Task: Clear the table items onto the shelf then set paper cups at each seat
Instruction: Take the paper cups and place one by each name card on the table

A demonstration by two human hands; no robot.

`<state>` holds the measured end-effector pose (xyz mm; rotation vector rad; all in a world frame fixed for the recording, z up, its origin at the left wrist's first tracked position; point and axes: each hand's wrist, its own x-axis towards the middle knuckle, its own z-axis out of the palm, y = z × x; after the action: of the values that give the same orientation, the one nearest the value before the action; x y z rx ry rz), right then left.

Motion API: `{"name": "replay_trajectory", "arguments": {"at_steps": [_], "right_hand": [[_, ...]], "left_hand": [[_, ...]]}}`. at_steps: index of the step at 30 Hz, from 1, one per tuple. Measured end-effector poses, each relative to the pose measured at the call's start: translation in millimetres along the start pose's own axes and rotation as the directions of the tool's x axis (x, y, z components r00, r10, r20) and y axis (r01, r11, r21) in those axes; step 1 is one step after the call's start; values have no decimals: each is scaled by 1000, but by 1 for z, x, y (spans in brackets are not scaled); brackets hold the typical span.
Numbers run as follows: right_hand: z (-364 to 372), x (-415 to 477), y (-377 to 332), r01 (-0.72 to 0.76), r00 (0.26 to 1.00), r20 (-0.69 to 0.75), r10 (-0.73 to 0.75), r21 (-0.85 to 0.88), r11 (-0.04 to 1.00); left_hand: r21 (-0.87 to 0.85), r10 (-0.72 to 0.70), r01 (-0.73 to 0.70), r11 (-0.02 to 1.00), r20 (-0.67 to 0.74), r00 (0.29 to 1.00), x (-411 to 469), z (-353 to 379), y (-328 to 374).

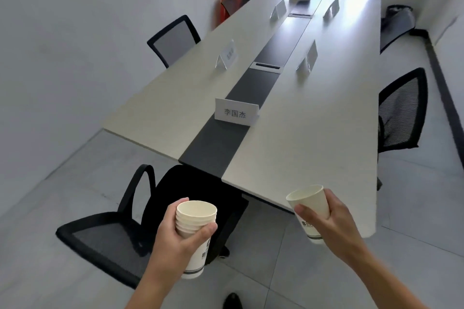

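Lower centre-left of frame: the left hand point(183, 236) is curled round a nested stack of paper cups point(195, 218), held above the floor short of the table point(313, 133). Lower right: the right hand point(329, 218) grips a single paper cup point(313, 198) at mid-wall, near the table's front edge. The cups are probably light, thin-walled and easily crushed. Hold each one gently at the wall below the rim.

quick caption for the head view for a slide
Left hand holds a stack of paper cups, right hand a single cup, facing a conference table set with name cards.
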<state>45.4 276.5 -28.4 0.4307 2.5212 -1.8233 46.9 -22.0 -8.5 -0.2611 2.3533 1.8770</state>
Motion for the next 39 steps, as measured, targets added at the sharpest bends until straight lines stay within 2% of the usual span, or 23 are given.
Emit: {"name": "replay_trajectory", "arguments": {"at_steps": [4, 8, 14, 18, 28, 39], "right_hand": [[20, 74, -4, -22, 999, 33, 22, -4, 1000], [40, 138, -9, -55, 998, -9, 55, -20, 998], [44, 233, -13, -111, 990, -99, 99, -117, 987], [41, 294, -11, -148, 978, -165, 128, -120, 982], [66, 462, 28, -175, 964, -219, 150, -101, 979], [92, 479, 93, -261, 955, -194, 223, -199, 945]], "left_hand": [[-13, -49, 49, 999, -41, 998, 63, -8, -3], [-39, -56, 53, 998, -59, 997, 135, -16, 6], [-25, -63, 64, 998, 36, 997, 233, -1, 26], [14, -66, 65, 998, 79, 995, 277, 13, 37], [119, -246, 245, 962, -9, 969, 340, 29, 31], [184, -296, 295, 937, -22, 955, 387, 56, 40]]}}
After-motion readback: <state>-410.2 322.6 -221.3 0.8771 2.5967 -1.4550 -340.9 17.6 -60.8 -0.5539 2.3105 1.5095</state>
